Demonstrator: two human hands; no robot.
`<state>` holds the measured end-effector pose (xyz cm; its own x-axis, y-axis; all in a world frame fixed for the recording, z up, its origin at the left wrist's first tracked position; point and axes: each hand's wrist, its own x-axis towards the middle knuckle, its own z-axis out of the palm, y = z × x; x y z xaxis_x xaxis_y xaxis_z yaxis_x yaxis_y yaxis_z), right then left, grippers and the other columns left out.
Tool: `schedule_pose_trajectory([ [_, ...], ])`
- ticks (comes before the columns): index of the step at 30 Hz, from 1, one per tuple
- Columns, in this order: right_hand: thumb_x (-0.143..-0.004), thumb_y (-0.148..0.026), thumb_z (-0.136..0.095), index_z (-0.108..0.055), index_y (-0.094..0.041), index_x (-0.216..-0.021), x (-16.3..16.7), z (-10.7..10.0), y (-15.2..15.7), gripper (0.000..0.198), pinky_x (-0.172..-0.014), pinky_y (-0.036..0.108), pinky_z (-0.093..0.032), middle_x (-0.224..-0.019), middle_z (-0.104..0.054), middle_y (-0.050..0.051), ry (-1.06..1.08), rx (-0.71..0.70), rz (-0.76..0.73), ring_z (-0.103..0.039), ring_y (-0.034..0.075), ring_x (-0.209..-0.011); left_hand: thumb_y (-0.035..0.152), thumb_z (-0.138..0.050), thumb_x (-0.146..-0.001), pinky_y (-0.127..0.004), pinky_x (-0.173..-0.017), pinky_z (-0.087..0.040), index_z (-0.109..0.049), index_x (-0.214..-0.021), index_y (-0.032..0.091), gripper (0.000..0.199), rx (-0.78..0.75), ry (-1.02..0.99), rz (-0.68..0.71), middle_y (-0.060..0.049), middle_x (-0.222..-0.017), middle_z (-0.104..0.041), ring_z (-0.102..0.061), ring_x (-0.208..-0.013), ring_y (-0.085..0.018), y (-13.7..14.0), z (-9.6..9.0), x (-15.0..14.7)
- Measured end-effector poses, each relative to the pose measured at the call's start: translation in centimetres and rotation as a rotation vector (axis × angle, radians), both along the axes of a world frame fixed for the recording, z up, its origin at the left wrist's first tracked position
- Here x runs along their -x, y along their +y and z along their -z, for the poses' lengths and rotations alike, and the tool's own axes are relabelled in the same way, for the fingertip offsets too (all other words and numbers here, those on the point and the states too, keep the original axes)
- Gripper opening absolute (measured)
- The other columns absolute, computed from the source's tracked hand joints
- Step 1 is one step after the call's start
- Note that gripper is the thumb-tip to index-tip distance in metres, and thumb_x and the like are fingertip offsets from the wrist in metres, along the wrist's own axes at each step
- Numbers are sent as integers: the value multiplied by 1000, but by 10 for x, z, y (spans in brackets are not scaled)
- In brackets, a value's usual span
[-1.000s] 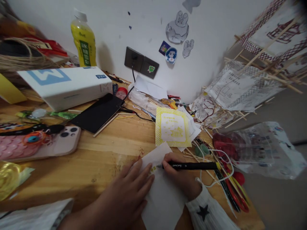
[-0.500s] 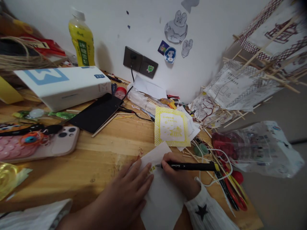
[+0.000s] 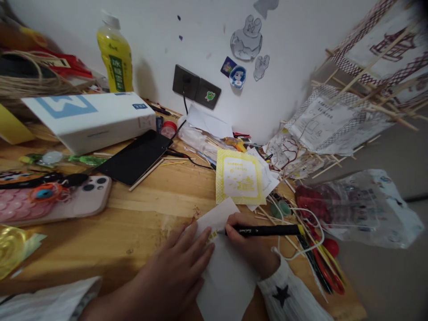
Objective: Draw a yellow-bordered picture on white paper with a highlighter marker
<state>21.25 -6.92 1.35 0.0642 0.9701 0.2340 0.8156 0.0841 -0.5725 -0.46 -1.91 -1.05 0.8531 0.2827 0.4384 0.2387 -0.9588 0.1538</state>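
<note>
A sheet of white paper (image 3: pixel 230 272) lies on the wooden table in front of me, with small yellow marks near its upper left part. My left hand (image 3: pixel 182 258) rests flat on the paper's left side, fingers spread. In my right hand (image 3: pixel 245 243) is a black marker pen (image 3: pixel 267 230) with a yellow end, its tip at the paper beside the yellow marks. Just beyond the sheet lies a paper with a yellow drawing and patterned border (image 3: pixel 239 178).
At the left are a phone (image 3: pixel 93 196), a black tablet (image 3: pixel 135 156), a white box (image 3: pixel 110 120) and a drink bottle (image 3: pixel 115 58). Wooden sticks, a white cord (image 3: pixel 321 223) and a clear plastic bag (image 3: pixel 364 209) crowd the right. A stick frame with drawings (image 3: pixel 334 120) stands behind.
</note>
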Motion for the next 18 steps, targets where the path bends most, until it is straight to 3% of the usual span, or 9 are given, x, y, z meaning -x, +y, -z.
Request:
schedule_pose_trajectory([
  [18, -79, -17, -52, -50, -22, -61, -2, 3, 1, 19, -55, 25, -39, -58, -52, -3, 77, -1, 25, -50, 14, -58, 51, -55, -89, -43, -103, -23, -66, -116, 24, 39, -35, -16, -5, -4, -127, -63, -51, -117, -29, 1, 0, 0],
])
